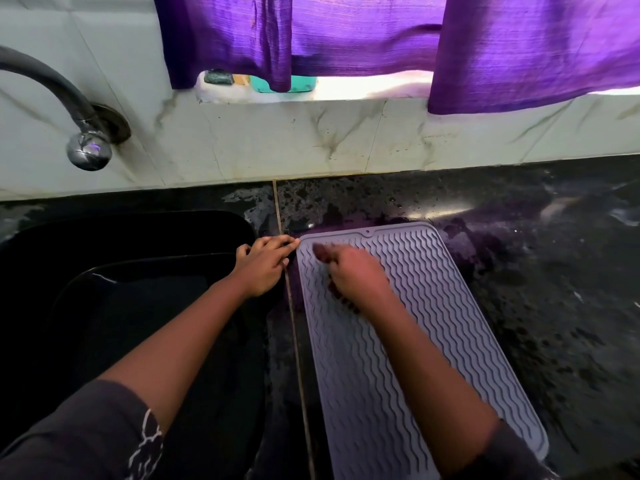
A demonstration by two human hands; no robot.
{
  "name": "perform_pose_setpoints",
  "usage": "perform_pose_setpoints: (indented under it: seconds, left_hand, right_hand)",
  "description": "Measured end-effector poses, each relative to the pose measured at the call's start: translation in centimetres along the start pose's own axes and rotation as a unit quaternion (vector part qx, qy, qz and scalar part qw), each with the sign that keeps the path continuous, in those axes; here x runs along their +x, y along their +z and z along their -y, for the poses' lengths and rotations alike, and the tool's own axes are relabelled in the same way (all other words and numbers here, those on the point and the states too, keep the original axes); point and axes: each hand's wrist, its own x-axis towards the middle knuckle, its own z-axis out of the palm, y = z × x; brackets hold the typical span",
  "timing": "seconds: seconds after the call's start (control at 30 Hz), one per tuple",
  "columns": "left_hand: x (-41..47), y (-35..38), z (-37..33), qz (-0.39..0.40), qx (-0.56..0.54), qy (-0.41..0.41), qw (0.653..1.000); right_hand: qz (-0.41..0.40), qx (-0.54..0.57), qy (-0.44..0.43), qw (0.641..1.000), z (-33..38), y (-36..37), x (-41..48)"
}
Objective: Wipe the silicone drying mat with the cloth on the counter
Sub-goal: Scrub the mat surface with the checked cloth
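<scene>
On the black speckled stone desk (519,254), just right of the black sink (138,237), lies the grey rectangular silicone drying mat (433,306) with its wavy raised ridges. It lies flat, with its long side running from near to far and a small notch in the middle of its far edge.

The left hand (265,266) sits at the mat's far left corner with its fingers bent. Its fingertips (292,242) are against the rim there, but whether they pinch the rim or only press on it cannot be told.

The right hand (356,275) is on the far left part of the mat, palm down and smeared by motion. Its fingers are curled under, and a dark patch shows beneath them – it may be the cloth, but the blur is too strong to be sure what, if anything, the hand grips. Both forearms reach in from the near edge, each with a dark sleeve.

Wet patches shine on the desk beyond the mat. Far left, a chrome tap (88,150) juts from the white marble-patterned wall. Above the wall hangs a purple fabric curtain (346,36), and a teal container (301,84) stands on the window ledge behind it.
</scene>
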Motion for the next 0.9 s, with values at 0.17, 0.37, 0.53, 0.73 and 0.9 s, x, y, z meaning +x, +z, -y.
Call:
perform_pose_setpoints:
  seconds: [0.17,0.37,0.53,0.73,0.9]
  left_hand:
    - [0.0,0.2,0.1,0.003,0.016,-0.007,1.0]
    - [-0.7,0.9,0.2,0.001,0.036,0.018,0.999]
    - [-0.7,1.2,0.5,0.002,0.023,0.027,0.999]
    - [-0.7,1.5,0.5,0.001,0.019,0.025,1.0]
    - [-0.6,1.4,0.6,0.006,0.023,0.029,0.999]
  right_hand:
    - [0.021,-0.118,-0.041,0.992,3.0,5.4,0.2]
    - [0.045,-0.125,-0.077,0.988,2.0,4.7,-2.2]
    - [0.087,-0.064,-0.07,0.992,1.8,1.3,-3.4]
    - [-0.007,-0.089,-0.03,0.996,2.8,3.6,0.4]
    - [0.042,-0.13,-0.031,0.99,2.1,3.9,-2.2]
